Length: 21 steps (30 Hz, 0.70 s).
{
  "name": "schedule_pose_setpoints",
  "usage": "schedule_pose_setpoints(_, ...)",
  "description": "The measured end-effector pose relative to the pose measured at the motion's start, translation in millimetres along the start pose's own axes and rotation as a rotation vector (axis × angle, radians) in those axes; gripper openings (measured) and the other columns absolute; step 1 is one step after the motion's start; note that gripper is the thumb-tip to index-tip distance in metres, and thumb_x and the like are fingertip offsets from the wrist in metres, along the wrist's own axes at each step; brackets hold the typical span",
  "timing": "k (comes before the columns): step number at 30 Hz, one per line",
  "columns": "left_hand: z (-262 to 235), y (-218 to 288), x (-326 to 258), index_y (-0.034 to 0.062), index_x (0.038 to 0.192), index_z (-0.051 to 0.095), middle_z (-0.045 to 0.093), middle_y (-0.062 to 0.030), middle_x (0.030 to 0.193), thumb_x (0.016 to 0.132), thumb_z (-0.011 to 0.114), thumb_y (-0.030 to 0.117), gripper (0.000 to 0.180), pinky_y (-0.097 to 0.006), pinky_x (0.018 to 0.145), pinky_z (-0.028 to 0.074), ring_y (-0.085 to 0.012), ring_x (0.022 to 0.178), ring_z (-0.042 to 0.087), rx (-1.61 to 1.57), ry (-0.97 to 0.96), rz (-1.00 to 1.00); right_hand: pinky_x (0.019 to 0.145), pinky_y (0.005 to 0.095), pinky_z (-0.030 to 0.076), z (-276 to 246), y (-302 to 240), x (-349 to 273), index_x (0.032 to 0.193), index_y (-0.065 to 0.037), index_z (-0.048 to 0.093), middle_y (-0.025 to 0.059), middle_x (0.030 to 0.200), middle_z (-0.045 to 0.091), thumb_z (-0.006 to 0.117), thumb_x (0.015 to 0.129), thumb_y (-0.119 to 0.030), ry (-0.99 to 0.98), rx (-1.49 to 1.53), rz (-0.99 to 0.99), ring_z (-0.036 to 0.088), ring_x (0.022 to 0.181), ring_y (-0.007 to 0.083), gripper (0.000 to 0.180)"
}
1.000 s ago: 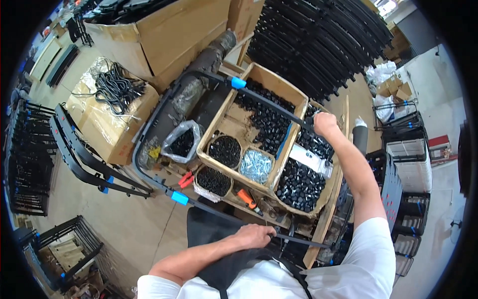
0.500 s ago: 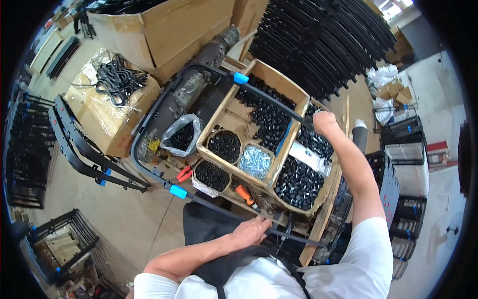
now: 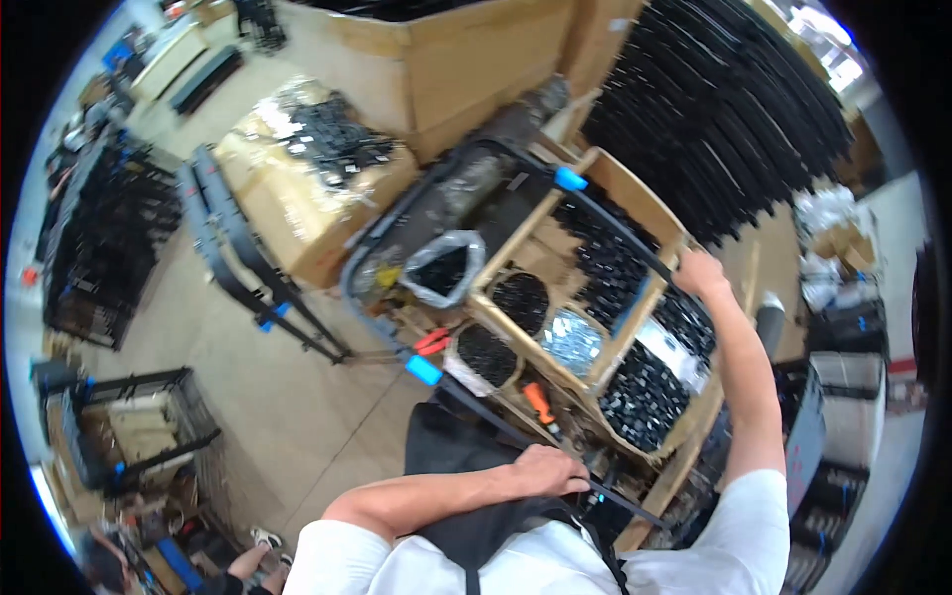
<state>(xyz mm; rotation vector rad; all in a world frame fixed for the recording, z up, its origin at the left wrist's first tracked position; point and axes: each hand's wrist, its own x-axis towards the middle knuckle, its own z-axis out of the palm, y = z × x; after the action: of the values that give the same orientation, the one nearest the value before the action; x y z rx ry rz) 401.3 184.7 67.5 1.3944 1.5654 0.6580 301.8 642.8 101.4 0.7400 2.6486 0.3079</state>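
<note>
Broadly, a long black metal frame [image 3: 555,213] with blue end caps spans a wooden tray [image 3: 635,198] of black fittings, running from two o'clock to six. It looks stiff and fairly heavy, best held near both ends. The right hand [image 3: 700,273] curls around its far rail; the left hand [image 3: 551,469] clasps the near rail.

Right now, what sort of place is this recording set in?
Probably a factory assembly or packing area: a wooden tray of sorted small black parts, big cardboard cartons, and stacked black metal frames all around.
</note>
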Motion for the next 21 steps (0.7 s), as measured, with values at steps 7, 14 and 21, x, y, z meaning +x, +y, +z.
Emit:
schedule_pose_setpoints(7, 33.8, -11.8, 3.0, 0.0145, 0.13, 0.066, 0.072, -0.0108, 0.112, 0.097, 0.066, 0.029, 0.036, -0.045, 0.081, 0.057, -0.031, 0.109, 0.071, 0.274, 0.241, 0.125, 0.096, 0.0556, 0.056, 52.3, 6.5, -4.4, 0.11, 0.003, 0.066, 0.03, 0.107, 0.074, 0.072, 0.092, -0.032, 0.125, 0.218, 0.035, 0.071, 0.105, 0.0482, 0.04)
schedule_pose_setpoints(14, -126.2, -38.2, -53.7, 0.0048, 0.13, 0.066, 0.069, -0.0194, 0.128, 0.084, 0.061, 0.004, 0.047, -0.048, 0.101, 0.055, -0.0407, 0.12, 0.066, 0.219, 0.728, 0.003, 0.09, 0.0549, 0.058, 68.7, -18.3, -54.0, 0.115, 0.002, 0.065, 0.0267, 0.106, 0.075, 0.07, 0.093, -0.032, 0.206, 0.263, 0.214, 0.073, 0.102, 0.0447, 0.041)
schedule_pose_setpoints(21, -411.0, -224.4, -157.7, 0.0028, 0.116, 0.076, 0.075, -0.0251, 0.118, 0.094, 0.064, 0.029, 0.036, -0.047, 0.099, 0.055, -0.0401, 0.113, 0.073, -0.27, 1.675, -0.667, 0.084, 0.0525, 0.058, -3.9, -175.2, -327.8, 0.105, -0.008, 0.072, 0.0228, 0.092, 0.073, 0.07, 0.096, -0.036, -0.217, 0.631, -0.367, 0.072, 0.092, 0.0424, 0.029)
